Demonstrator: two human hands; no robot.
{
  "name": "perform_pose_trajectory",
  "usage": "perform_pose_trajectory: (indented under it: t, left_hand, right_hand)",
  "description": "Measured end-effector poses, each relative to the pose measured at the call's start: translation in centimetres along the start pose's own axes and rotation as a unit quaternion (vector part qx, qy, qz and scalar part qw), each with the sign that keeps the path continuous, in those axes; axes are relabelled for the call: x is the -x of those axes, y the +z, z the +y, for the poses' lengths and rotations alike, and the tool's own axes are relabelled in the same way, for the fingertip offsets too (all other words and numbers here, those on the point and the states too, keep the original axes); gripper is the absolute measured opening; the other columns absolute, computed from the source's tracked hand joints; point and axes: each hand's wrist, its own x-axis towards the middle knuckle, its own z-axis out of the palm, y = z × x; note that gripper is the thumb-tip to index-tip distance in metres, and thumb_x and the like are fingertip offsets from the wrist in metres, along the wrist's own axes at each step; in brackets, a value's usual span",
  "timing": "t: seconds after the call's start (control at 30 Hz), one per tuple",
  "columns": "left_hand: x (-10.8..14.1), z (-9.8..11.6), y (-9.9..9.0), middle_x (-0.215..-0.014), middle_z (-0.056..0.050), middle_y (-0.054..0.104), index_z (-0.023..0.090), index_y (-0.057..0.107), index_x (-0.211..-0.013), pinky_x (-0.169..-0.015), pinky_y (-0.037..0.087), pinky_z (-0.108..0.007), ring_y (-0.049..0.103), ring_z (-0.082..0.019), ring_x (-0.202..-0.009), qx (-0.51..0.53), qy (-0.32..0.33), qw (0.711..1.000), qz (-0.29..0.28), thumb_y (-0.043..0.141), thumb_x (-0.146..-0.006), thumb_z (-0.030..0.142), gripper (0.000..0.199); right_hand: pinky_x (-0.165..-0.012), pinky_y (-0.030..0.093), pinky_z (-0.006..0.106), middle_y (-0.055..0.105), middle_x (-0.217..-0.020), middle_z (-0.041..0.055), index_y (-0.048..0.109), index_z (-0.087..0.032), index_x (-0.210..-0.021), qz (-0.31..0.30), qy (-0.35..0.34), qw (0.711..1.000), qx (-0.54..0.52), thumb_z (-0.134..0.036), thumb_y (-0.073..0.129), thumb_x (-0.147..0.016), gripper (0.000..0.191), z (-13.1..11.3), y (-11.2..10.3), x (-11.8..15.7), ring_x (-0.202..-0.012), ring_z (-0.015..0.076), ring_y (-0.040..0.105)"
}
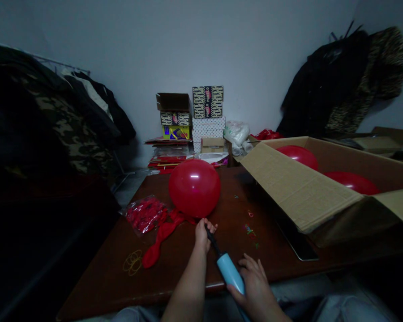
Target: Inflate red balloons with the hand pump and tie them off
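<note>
A round, inflated red balloon (194,188) stands over the middle of the table, its neck toward me. My left hand (203,233) is closed around that neck where it meets the black nozzle of a light-blue hand pump (230,273). Around the pump's barrel, near the table's front edge, rests my right hand (254,282), thumb on one side and fingers partly stretched on the other. Its lower end is partly hidden by this hand. Left of the balloon lie limp red balloons (159,239) and a clear bag of red balloons (145,214).
Yellow rubber bands (133,262) lie at the table's left front. Small coloured bits (250,230) are scattered right of the pump. An open cardboard box (302,190) holding red balloons (351,182) covers the right side, beside a flat dark device (298,243). Stacked boxes (208,102) stand behind.
</note>
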Motion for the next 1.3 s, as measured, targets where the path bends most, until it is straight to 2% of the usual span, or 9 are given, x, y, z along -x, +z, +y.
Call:
perform_pose_trajectory:
  t: [0.13,0.3,0.43,0.53,0.67,0.8,1.03,1.3]
  left_hand:
    - [0.0,0.1,0.1,-0.041,0.009,0.037,0.019,0.04,-0.061,-0.066,0.046,-0.034,0.033,-0.006,-0.035,-0.005,-0.005,1.0,0.007,0.052,-0.072,0.029,0.019]
    - [0.1,0.2,0.2,-0.041,0.01,0.036,0.019,0.04,-0.061,-0.067,0.047,-0.035,0.033,-0.006,-0.035,-0.001,-0.004,1.0,0.01,0.053,-0.071,0.028,0.019]
    - [0.2,0.1,0.2,-0.041,0.01,0.036,0.019,0.039,-0.06,-0.068,0.047,-0.035,0.033,-0.006,-0.035,-0.004,-0.007,1.0,0.015,0.054,-0.071,0.028,0.02]
    - [0.3,0.2,0.3,-0.041,0.01,0.036,0.019,0.04,-0.061,-0.068,0.047,-0.035,0.033,-0.006,-0.035,-0.009,-0.01,1.0,0.014,0.054,-0.071,0.028,0.02]
    - [0.4,0.3,0.4,-0.041,0.01,0.036,0.019,0.04,-0.061,-0.068,0.047,-0.034,0.034,-0.006,-0.035,-0.007,-0.017,1.0,0.012,0.054,-0.071,0.028,0.02]
    - [0.3,0.4,0.4,-0.042,0.01,0.037,0.019,0.04,-0.062,-0.068,0.047,-0.033,0.035,-0.006,-0.037,0.002,-0.022,1.0,0.011,0.055,-0.072,0.028,0.02]
    - [0.2,0.5,0.3,-0.044,0.009,0.038,0.019,0.041,-0.064,-0.067,0.047,-0.033,0.035,-0.006,-0.037,0.013,-0.03,0.999,0.013,0.054,-0.074,0.03,0.02]
    - [0.0,0.5,0.2,-0.045,0.009,0.038,0.019,0.041,-0.065,-0.066,0.047,-0.033,0.035,-0.006,-0.038,0.025,-0.031,0.999,0.009,0.055,-0.074,0.031,0.021]
  right_hand:
    - [-0.106,0.01,0.053,0.052,-0.124,0.0118,0.062,-0.018,-0.103,-0.028,-0.019,0.999,-0.001,-0.053,0.051,-0.072,0.048,1.9,0.1,2.3,-0.128,0.0327,0.028]
    - [-0.105,0.014,0.057,0.052,-0.126,0.0105,0.064,-0.021,-0.099,-0.081,-0.024,0.996,-0.003,-0.056,0.055,-0.07,0.046,4.6,0.4,4.4,-0.128,0.0349,0.028]
    - [-0.105,0.017,0.055,0.058,-0.118,0.0067,0.066,-0.025,-0.086,-0.051,-0.014,0.999,-0.005,-0.038,0.049,-0.079,0.023,6.4,1.2,5.8,-0.126,0.0315,0.034]
    - [-0.104,0.015,0.057,0.058,-0.119,0.0062,0.067,-0.024,-0.082,-0.062,-0.007,0.998,-0.01,-0.03,0.046,-0.08,0.022,6.7,1.2,6.0,-0.127,0.0313,0.033]
    - [-0.105,0.011,0.057,0.053,-0.124,0.0093,0.068,-0.022,-0.082,-0.108,-0.022,0.993,-0.027,-0.046,0.053,-0.075,0.029,5.6,-0.1,5.3,-0.129,0.034,0.028]
    - [-0.105,0.009,0.056,0.05,-0.127,0.0123,0.069,-0.018,-0.082,-0.114,-0.017,0.993,-0.028,-0.055,0.056,-0.068,0.042,3.9,-1.3,4.6,-0.129,0.0358,0.026]
    - [-0.107,0.009,0.051,0.05,-0.126,0.0117,0.066,-0.018,-0.094,-0.042,-0.033,0.998,-0.043,-0.053,0.054,-0.069,0.044,1.8,-1.4,3.0,-0.128,0.0328,0.028]
    - [-0.107,0.012,0.045,0.053,-0.121,0.0114,0.066,-0.016,-0.087,0.018,-0.015,0.999,-0.033,-0.052,0.051,-0.071,0.042,-1.3,-1.3,-2.8,-0.125,0.0307,0.033]
